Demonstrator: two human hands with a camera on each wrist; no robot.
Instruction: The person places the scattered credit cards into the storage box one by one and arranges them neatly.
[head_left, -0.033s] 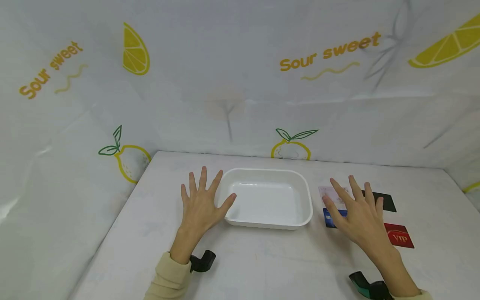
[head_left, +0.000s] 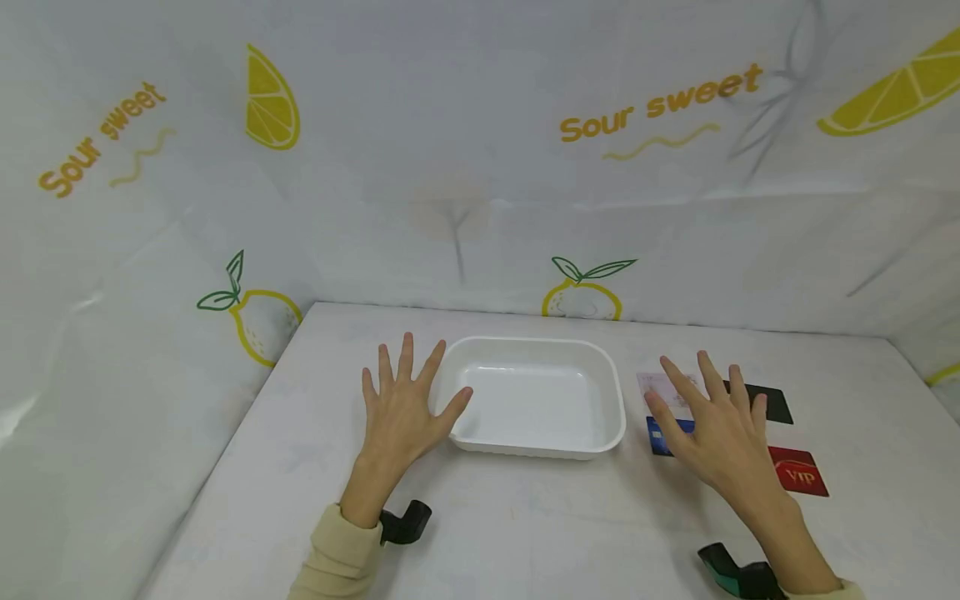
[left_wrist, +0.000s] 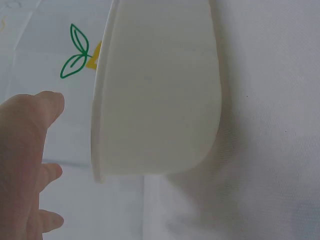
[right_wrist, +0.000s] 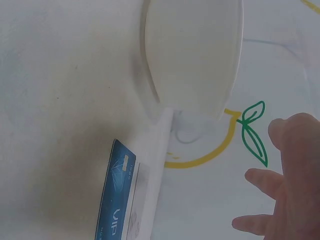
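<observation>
A shallow white plastic tray (head_left: 536, 444) rests on the table between my two hands. At its left end my left hand (head_left: 405, 417) hovers with fingers spread, holding nothing; the left wrist view shows the thumb apart from the tray's side wall (left_wrist: 160, 90). My right hand (head_left: 716, 437), also spread and holding nothing, is above several cards on the right. Around it lie a pale pinkish card (head_left: 663, 387), a blue card (head_left: 660, 437), a black card (head_left: 772, 402) and a red VIP card (head_left: 801, 472). The hand partly covers these cards.
White sheeting with printed lemons (head_left: 581, 300) and lettering rises behind and to the left of the white table (head_left: 525, 525). Each wrist carries a black camera mount (head_left: 407, 522). The tray stands just left of the cards.
</observation>
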